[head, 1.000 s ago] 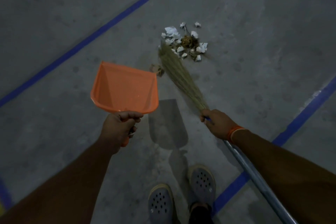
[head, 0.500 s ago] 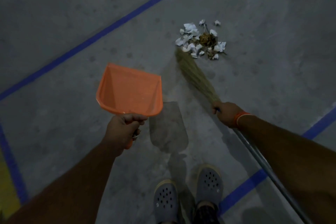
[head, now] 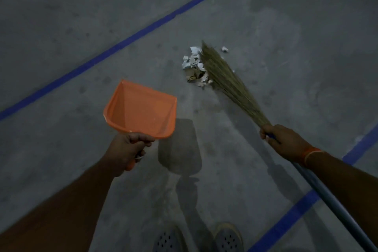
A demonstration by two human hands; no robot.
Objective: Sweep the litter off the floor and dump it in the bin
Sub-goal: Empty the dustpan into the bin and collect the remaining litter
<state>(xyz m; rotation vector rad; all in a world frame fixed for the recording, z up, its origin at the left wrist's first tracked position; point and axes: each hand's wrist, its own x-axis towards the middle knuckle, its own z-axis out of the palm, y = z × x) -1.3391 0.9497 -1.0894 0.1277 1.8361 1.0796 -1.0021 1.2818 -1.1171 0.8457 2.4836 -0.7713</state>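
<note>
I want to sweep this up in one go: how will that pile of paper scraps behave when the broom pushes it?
The paper scraps look crumpled and small, so probably very light and apt to scatter; one bit already lies apart. The broom has long thin bristles that likely flex, so some scraps may slip past. The floor looks smooth, so they should slide easily.

Broom (head: 226,80) bristles swung to right side of litter (head: 194,66).
</note>
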